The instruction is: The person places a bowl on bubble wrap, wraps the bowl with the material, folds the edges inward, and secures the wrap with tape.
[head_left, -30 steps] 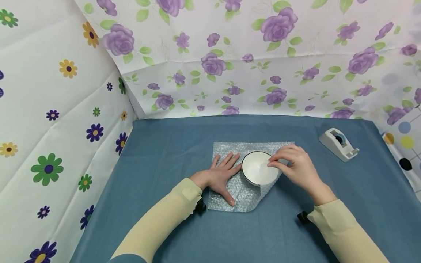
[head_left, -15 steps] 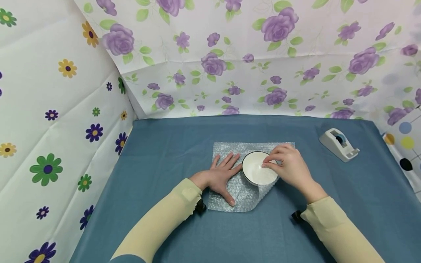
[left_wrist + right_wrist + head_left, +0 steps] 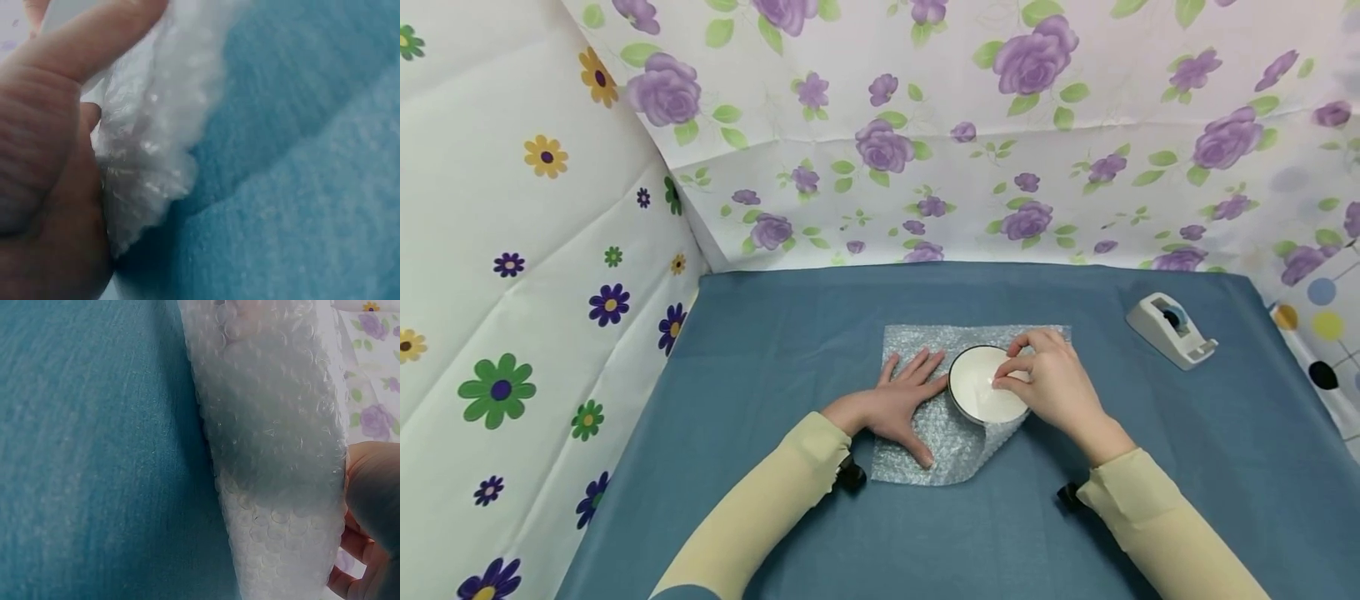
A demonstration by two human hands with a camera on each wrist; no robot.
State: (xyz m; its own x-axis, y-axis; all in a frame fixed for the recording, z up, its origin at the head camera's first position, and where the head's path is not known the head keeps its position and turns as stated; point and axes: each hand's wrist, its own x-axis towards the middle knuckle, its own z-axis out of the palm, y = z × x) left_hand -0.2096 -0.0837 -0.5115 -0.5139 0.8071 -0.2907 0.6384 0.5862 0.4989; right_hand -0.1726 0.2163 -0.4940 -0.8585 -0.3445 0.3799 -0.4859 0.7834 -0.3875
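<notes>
A white bowl with a thin dark rim [image 3: 976, 379] stands upright on a sheet of bubble wrap [image 3: 942, 442]. My left hand [image 3: 895, 410] lies flat on the sheet, fingers spread, with a fingertip right by the bowl's left side. My right hand [image 3: 1054, 387] pinches the raised right part of the bubble wrap over the bowl's opening. In the right wrist view the lifted bubble wrap [image 3: 281, 450] stands up beside the right hand [image 3: 375, 500], and a rounded grey-green shape shows through it. The left wrist view has the left hand [image 3: 44, 144] beside the sheet's curled edge [image 3: 165, 125].
A white tape dispenser [image 3: 1172, 332] stands at the right rear of the table with its blue-grey cloth [image 3: 790, 333]. Flower-print sheets [image 3: 820, 92] hang behind and to the left. A small black device [image 3: 852, 475] sits under the left cuff.
My right hand has moved a little left over the bowl, drawing the bubble wrap with it. The left hand stays in place on the sheet.
</notes>
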